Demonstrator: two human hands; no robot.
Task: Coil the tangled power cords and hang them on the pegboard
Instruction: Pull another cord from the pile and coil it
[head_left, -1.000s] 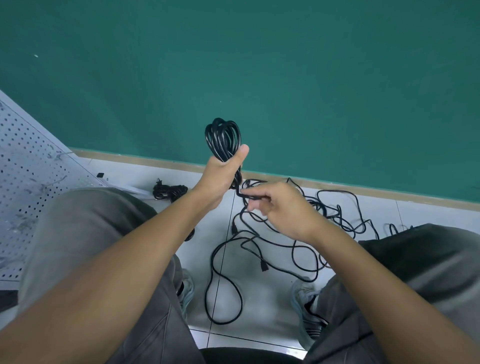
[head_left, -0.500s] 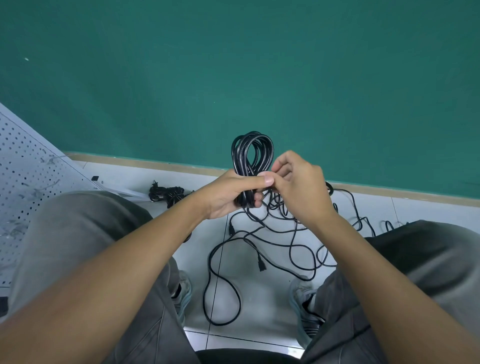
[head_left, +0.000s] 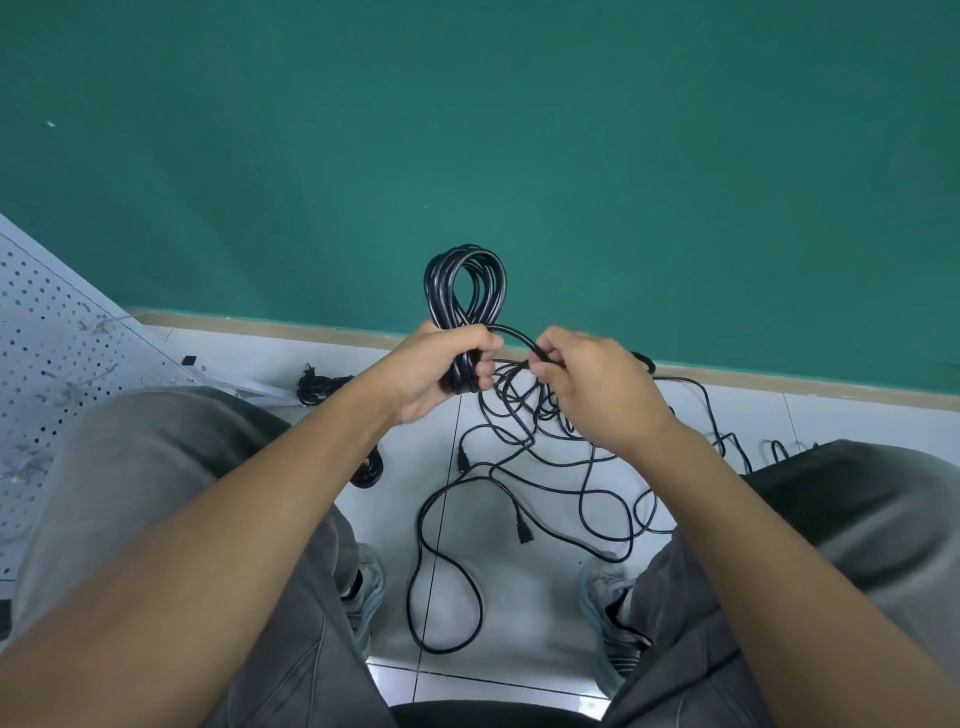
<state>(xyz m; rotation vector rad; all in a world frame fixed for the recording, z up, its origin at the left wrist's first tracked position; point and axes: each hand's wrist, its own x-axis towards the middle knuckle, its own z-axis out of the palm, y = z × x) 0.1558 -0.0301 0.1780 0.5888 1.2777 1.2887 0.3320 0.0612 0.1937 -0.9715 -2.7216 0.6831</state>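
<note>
Coil: black cord wound into several loops, held upright in front of the green wall. Its loops rise above the left fist, and the bundle's lower end sticks out just under the fingers. It sits slightly more centred than half a second ago.
Left hand: fist wrapped round the coil's waist, thumb across the top. The grip is the same as in both earlier frames.
Right hand: thumb and fingers pinch the free strand that arcs off the coil. Half a second ago this hand touched the left thumb. Now it is drawn away to the right, with a short bow of cord between the two hands. One second ago it was lower, below the coil.
Tangle: loose black cords spread over the white floor tiles between the shoes. A plug lies near the middle. The layout looks unchanged.
Second bundle: a small wound cord on the floor by the wall base, left of the hands, in the same spot as before.
Pegboard: white perforated panel lying slanted at the far left. No cord hangs on it.
Legs: grey trousers frame both sides, and the forearms cross over them.
</note>
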